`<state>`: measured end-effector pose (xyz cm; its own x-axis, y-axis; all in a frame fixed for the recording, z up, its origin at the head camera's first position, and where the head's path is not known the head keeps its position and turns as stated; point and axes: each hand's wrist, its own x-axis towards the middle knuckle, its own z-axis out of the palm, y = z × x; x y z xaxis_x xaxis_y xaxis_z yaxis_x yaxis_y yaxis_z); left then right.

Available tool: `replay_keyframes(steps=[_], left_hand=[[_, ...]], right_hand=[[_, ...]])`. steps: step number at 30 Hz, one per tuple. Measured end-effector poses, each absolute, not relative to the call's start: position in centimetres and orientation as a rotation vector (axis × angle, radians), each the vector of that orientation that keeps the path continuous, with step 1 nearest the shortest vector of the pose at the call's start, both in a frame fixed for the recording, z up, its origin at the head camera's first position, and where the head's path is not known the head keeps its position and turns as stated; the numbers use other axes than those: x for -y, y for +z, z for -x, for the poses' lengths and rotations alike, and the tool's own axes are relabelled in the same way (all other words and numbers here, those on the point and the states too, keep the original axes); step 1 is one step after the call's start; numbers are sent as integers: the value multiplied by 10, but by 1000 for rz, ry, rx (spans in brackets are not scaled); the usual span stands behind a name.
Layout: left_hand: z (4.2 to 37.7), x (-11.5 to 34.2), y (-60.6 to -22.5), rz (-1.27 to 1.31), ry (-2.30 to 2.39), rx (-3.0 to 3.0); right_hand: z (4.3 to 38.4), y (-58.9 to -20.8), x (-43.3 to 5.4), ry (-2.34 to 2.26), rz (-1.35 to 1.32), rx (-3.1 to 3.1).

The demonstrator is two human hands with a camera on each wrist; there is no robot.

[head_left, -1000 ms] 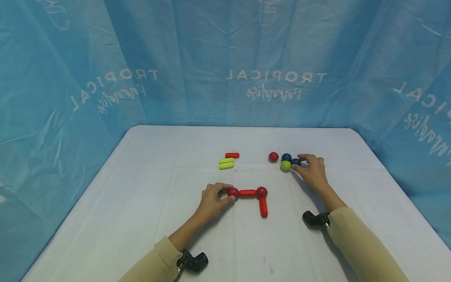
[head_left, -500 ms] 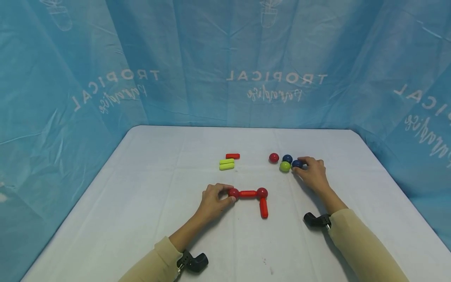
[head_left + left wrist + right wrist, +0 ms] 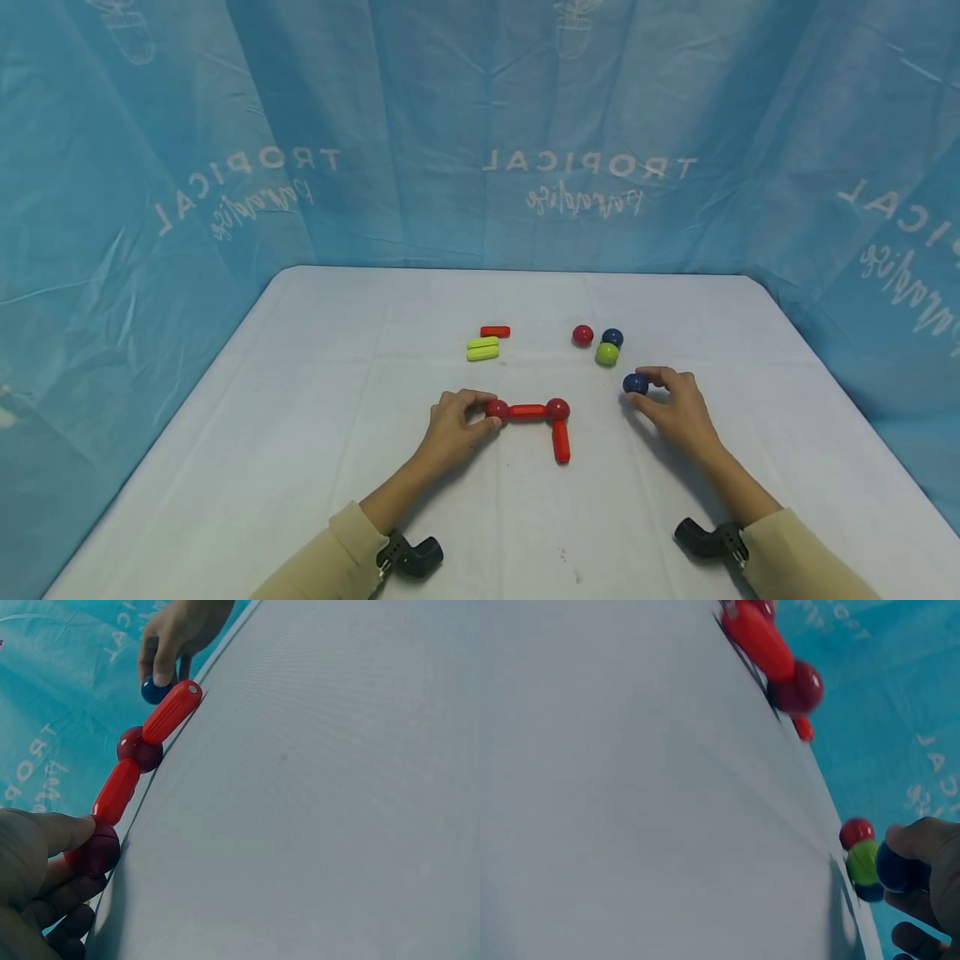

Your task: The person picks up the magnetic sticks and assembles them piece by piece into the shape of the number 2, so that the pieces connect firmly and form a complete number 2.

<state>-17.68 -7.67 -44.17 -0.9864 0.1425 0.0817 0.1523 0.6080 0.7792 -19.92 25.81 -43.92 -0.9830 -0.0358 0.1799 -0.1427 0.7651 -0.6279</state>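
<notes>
Thumb and fingers of my left hand (image 3: 454, 427) pinch a dark red ball (image 3: 96, 847) at the left end of a joined piece. From that ball a red rod (image 3: 528, 412) runs right to a second red ball (image 3: 557, 409). Another red rod (image 3: 561, 442) points from there toward me, its near end bare. My right hand (image 3: 678, 410) pinches a dark blue ball (image 3: 635, 384), right of the joined piece. Behind it sit a red ball (image 3: 582, 335), a second blue ball (image 3: 612, 337) and a green ball (image 3: 607, 354), close together.
A loose red rod (image 3: 495, 331) and two yellow-green rods (image 3: 482, 348) lie behind the joined piece on the white-covered table (image 3: 300, 417). A blue printed curtain (image 3: 480, 125) surrounds the far and side edges. Each wrist wears a black camera mount (image 3: 705, 539).
My right hand has drawn the blue ball away from the cluster, toward me. The green ball shifted slightly when the blue one left. My left hand and the joined piece hold still.
</notes>
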Motion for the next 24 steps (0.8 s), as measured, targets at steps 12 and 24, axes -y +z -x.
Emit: replay_keyframes(steps=[12, 24], left_hand=[[178, 77, -443, 219, -1377, 2815], [178, 76, -443, 225, -1366, 2815]], right_hand=[[139, -450, -218, 1087, -327, 2850], [119, -451, -196, 1132, -608, 2844]])
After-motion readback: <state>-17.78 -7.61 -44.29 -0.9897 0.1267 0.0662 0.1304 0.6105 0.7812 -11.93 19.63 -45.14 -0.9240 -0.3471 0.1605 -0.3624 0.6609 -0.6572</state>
